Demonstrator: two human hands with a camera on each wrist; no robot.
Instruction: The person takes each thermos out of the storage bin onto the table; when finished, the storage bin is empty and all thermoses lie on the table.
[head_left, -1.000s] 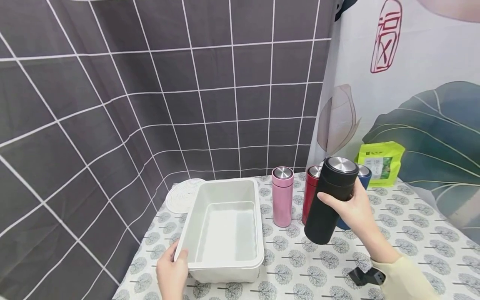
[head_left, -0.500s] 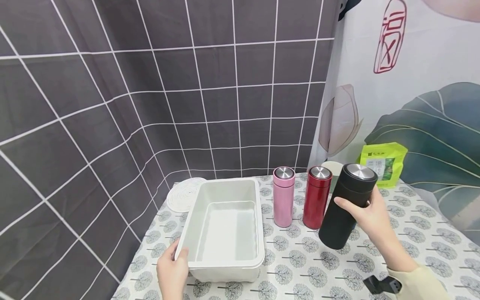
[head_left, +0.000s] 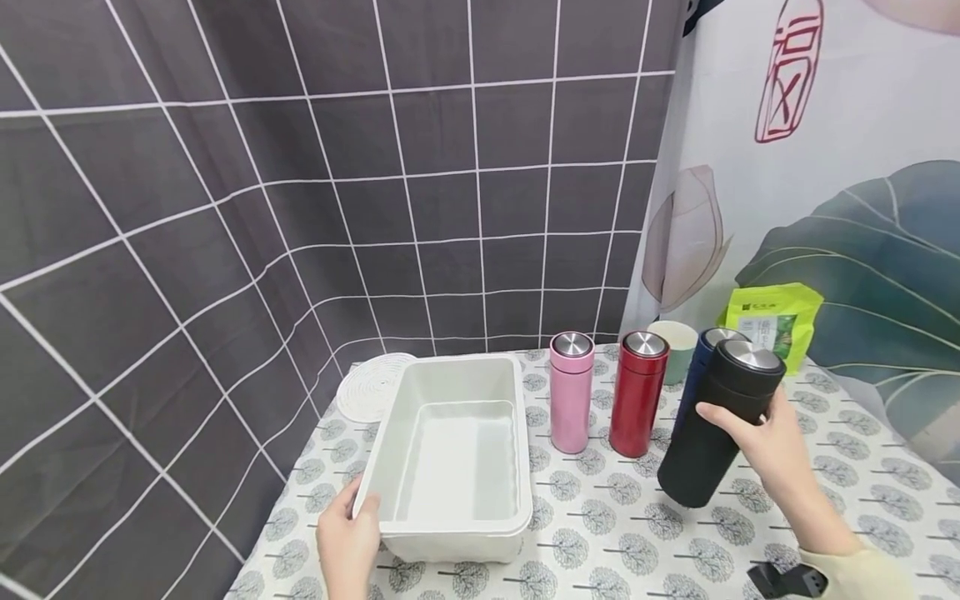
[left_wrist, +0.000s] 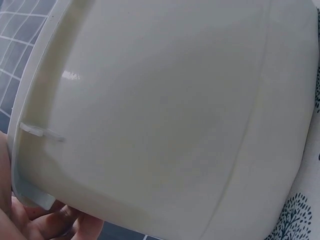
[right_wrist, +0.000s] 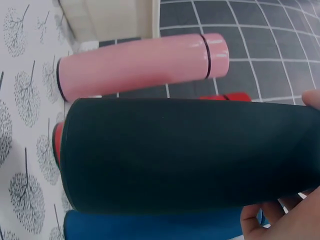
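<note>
**A:** Where is the flask, and who has it?

**B:** The person's right hand (head_left: pixel 761 442) is wrapped around the upper part of a black flask (head_left: pixel 716 429), fingers curled around its body just under the steel cap. It is held just above the patterned tablecloth (head_left: pixel 637 533), in front of a blue flask (head_left: pixel 701 358) and to the right of a red flask (head_left: pixel 637 392) and a pink flask (head_left: pixel 570 390).

**A:** Which way does it point?

**B:** Its long axis is tilted: cap up and to the right, base down and to the left.

**A:** How would it handle?

**B:** Probably rigid metal with a matte coat, so fairly grippy; weightier if filled, which cannot be seen. Holding it around the body suits it.

**A:** And the other hand?

**B:** The left hand (head_left: pixel 347 542) grips the near left corner of a white plastic bin (head_left: pixel 517 450), thumb on the rim, fingers curled beneath.
</note>
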